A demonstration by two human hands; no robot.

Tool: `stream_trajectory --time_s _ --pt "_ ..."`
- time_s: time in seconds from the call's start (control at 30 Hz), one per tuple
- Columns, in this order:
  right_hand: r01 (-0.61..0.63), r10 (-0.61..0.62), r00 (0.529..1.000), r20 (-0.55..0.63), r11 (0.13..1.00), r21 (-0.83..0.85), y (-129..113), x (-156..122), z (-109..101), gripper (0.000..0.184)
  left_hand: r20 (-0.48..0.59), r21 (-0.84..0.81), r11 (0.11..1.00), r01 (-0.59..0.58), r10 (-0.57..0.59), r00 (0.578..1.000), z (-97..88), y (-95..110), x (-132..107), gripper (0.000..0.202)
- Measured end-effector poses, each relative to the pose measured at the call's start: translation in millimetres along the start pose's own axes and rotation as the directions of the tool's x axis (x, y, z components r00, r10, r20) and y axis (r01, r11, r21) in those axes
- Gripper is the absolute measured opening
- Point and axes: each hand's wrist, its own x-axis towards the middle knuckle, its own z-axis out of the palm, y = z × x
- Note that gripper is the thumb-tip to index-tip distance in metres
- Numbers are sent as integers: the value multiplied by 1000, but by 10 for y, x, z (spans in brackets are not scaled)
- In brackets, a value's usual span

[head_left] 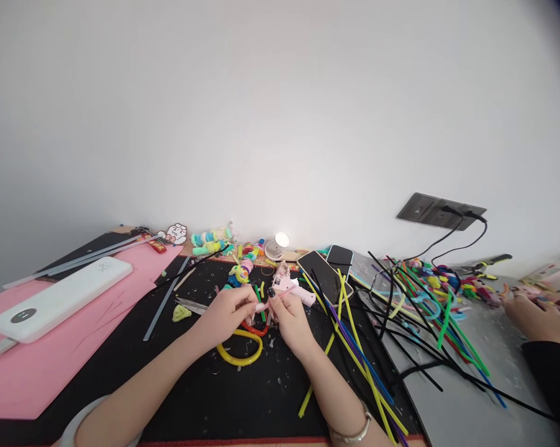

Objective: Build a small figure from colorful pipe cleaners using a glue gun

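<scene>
My left hand and my right hand meet above the black mat, fingertips pinched together. Between them is a thin pink pipe cleaner, partly hidden by the fingers. Just beyond my right hand lies a pink glue gun. Scissors with a yellow handle and a red one rest under my left hand, their blades sticking out to its left. A small figure of coiled, colourful pipe cleaners lies behind my left hand. Short green pieces show between my hands.
Left: a white power bank on pink sheets, with glue sticks alongside. Right: two phones, many loose pipe cleaners, pliers. A round light stands by the wall. Another person's hands work at the far right.
</scene>
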Motion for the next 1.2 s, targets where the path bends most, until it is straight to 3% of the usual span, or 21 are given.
stream_trajectory --time_s 0.1,0.2,0.27,0.33,0.43,0.5,0.6,0.97,1.2 --pt "39 -29 995 95 993 -112 -28 -8 -21 49 123 119 992 -28 13 992 13 3 -14 22" --pt "25 -12 993 115 993 -112 -41 0 -33 48 131 85 996 -8 -3 991 34 -9 -13 21" --pt "-15 15 1000 16 1000 -17 -30 14 -36 48 45 -15 1000 26 -25 999 28 -18 -7 17" --pt "-39 48 995 -84 994 104 -13 29 -33 48 -113 -106 994 34 -46 993 1 -17 -5 20" --pt "-47 79 987 -138 975 219 8 43 -24 48 -328 -176 984 29 -87 941 -53 -6 -11 27" --pt "-48 86 985 -147 969 243 16 43 -19 47 -386 -222 974 52 -136 912 -73 -6 -14 35" --pt "-55 98 983 -158 965 256 29 37 -19 46 -385 -233 967 101 -187 904 -67 -20 -6 41" --pt "-76 114 979 -168 974 215 -5 42 -14 52 -372 -117 980 163 -195 908 -45 3 8 24" --pt "-81 113 973 -200 984 160 -18 36 -22 48 -390 9 999 52 -45 920 -16 -44 1 26"
